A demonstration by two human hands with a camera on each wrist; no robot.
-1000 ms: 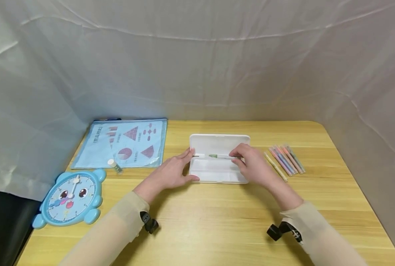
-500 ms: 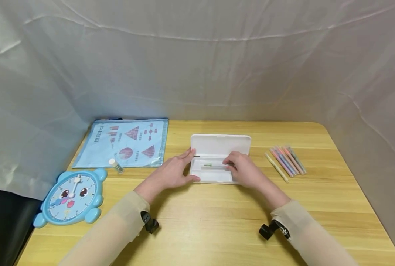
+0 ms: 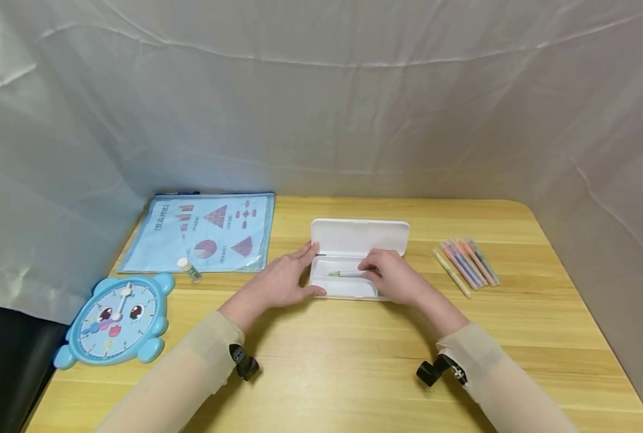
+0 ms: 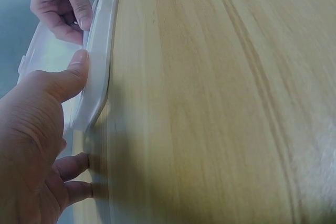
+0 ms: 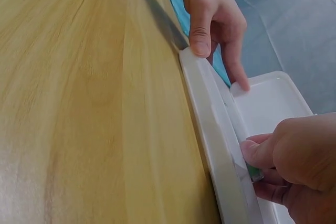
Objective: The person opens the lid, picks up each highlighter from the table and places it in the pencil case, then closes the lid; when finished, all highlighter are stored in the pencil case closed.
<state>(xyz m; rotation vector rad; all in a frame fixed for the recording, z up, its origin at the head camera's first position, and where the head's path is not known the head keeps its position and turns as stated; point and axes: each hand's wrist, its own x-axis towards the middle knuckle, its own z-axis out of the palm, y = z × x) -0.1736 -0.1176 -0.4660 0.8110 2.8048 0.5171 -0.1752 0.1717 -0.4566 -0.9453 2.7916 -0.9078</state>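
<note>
A white pencil case (image 3: 356, 233) lies open on the table, its lid tipped back behind the tray. My left hand (image 3: 282, 280) holds the case by its left end, thumb at the front edge and fingers near the hinge. In the right wrist view that thumb (image 5: 200, 43) presses on the case's corner. My right hand (image 3: 394, 278) pinches a slim, pale pen with a green part (image 3: 338, 273), which lies lengthwise over the tray. The pen's right part is hidden by my fingers. From the right wrist, its green end (image 5: 255, 173) shows under my thumb.
Right of the case lie several coloured pens (image 3: 468, 263) in a row, with a yellow pen (image 3: 452, 273) beside them. To the left are a blue document pouch (image 3: 202, 234), a small white-capped bottle (image 3: 189, 270) and a blue toy clock (image 3: 116, 320). A grey curtain hangs behind.
My right hand has moved left and towards me, bringing the pen from the hinge line down over the tray. My left hand keeps its place on the pencil case.
</note>
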